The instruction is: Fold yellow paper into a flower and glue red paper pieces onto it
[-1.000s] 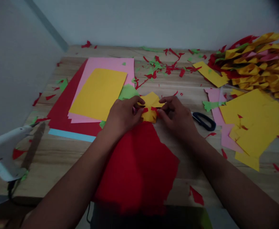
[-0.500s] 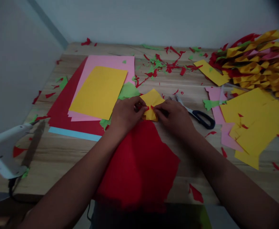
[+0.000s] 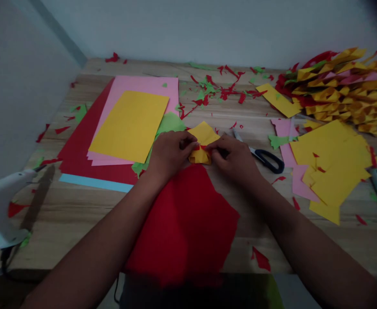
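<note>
My left hand (image 3: 168, 153) and my right hand (image 3: 232, 158) meet at the middle of the wooden table (image 3: 79, 210). Both pinch a small folded yellow paper piece (image 3: 203, 139) with red bits showing at its centre. The fingertips of the two hands press together on it. Under my wrists lies a large red paper sheet (image 3: 185, 223) that reaches the table's front edge.
A stack of red, pink and yellow sheets (image 3: 129, 124) lies at the left. Scissors (image 3: 262, 154) rest right of my right hand. Yellow and pink offcuts (image 3: 333, 167) and a heap of folded pieces (image 3: 339, 90) fill the right. A glue gun (image 3: 1, 201) sits at the left edge.
My hands have drawn closer together on the yellow piece, folding it tighter. The scissors' blades came into view as my right hand shifted left.
</note>
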`<state>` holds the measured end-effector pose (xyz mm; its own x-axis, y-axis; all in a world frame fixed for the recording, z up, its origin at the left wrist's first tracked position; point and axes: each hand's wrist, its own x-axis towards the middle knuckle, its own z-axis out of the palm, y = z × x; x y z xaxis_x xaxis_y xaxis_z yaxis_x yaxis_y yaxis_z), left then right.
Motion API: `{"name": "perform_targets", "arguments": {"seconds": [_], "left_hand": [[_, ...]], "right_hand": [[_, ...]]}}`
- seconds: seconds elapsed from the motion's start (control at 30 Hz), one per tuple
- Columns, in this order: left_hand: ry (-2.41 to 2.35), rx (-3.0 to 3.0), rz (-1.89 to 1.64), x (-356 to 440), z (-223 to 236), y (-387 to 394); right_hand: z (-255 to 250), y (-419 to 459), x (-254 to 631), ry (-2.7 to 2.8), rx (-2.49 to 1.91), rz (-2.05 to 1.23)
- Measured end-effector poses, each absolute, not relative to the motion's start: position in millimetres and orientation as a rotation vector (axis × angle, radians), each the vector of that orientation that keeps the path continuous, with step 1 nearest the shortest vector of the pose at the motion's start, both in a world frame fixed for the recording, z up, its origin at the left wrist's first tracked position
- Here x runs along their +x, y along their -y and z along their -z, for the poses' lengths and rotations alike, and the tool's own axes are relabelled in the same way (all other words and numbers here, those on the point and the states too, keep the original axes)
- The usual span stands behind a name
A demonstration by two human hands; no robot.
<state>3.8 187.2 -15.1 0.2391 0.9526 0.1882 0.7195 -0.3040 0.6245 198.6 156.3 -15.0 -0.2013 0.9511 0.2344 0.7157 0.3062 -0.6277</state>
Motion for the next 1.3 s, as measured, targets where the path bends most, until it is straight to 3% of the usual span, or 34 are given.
{"name": "perform_targets", "arguments": {"seconds": [0.2, 0.83, 1.1, 1.3], "left_hand": [[-1.589, 2.122, -0.848, 5, 6, -184], [-1.605, 2.147, -0.651, 8, 8, -187], [-1.430, 1.968, -1.238, -1, -11, -188], [-1.241, 1.824, -1.396, -14, -80, -164]], "right_hand": [[14, -156, 198, 1.968, -1.482, -0.515], [15, -151, 197, 2.058, -1.620, -0.377], [6, -148, 201, 2.001, -1.613, -0.134], [14, -148, 204, 2.102, -1.583, -0.167]]}}
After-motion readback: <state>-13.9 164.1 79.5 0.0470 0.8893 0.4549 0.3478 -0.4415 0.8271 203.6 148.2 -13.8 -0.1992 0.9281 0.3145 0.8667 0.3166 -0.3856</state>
